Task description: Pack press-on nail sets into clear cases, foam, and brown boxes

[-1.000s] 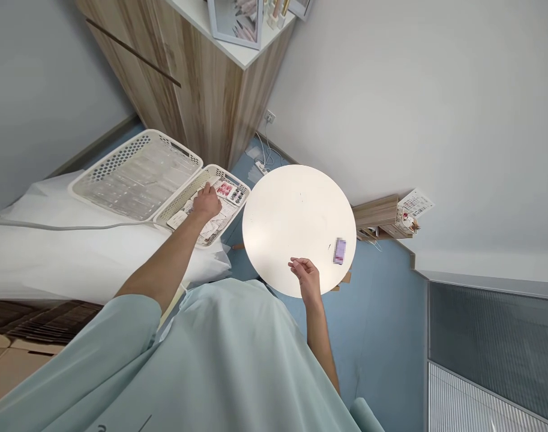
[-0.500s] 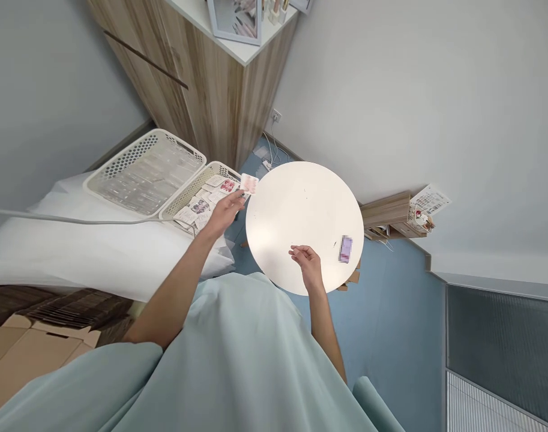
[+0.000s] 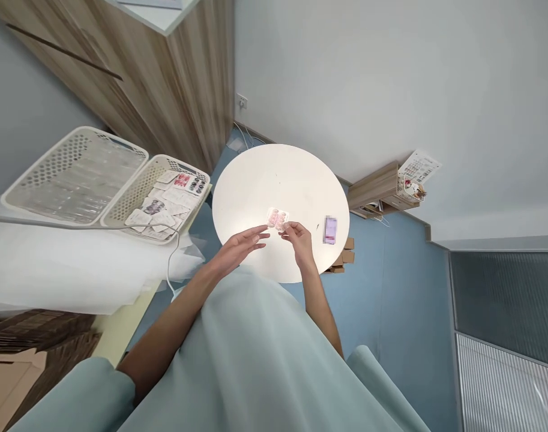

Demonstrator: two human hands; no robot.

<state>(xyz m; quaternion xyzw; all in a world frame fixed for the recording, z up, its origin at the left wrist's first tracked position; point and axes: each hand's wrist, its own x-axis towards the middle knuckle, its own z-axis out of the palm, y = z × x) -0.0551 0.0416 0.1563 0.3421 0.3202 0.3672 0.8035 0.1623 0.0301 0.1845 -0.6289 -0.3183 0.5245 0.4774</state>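
Observation:
A small white card of pink press-on nails (image 3: 277,218) is held over the round white table (image 3: 296,177). My right hand (image 3: 302,241) pinches the card's lower right corner between thumb and fingers. My left hand (image 3: 243,247) is at the card's left side with its fingers stretched out and apart; whether its fingertips touch the card I cannot tell. On the right part of the table lies a purple, pixelated rectangular object (image 3: 330,230), with a tiny dark sliver beside it.
To the left, a white basket (image 3: 111,207) holds several nail cards (image 3: 168,201); another basket (image 3: 26,174) holds clear plastic packs. A grey cable (image 3: 75,223) crosses before them. Beyond stands a wooden cabinet (image 3: 174,90). A small wooden shelf (image 3: 375,189) is at the wall.
The nail card has moved from beside the basket to over the table. My right hand has taken hold of it, and my left hand's fingers have spread. The view has shifted rightward.

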